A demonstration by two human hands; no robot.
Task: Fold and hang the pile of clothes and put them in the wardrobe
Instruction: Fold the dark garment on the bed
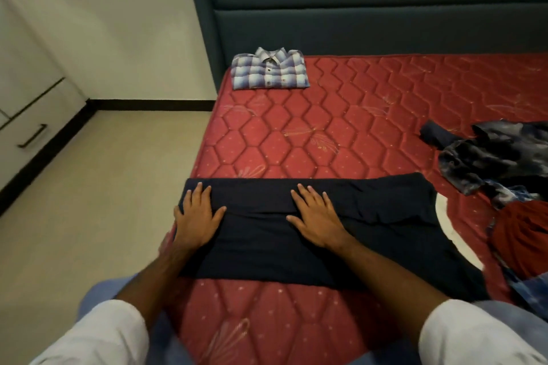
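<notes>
Bare red mattress (341, 127) lies open beyond the dark garment (296, 234). A folded plaid shirt (269, 72) occupies its far-left corner; crumpled clothes (504, 163) crowd its right edge

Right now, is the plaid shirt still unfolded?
No, the plaid shirt lies neatly folded on the mattress near the headboard.

We have only one view, from the person's head, looking forward and down. It sits close above the left hand (198, 216) and the right hand (316, 220), both lying flat on a dark garment (261, 246). Beyond the hands we see the mattress (341, 127) up to the headboard (370, 9).
</notes>
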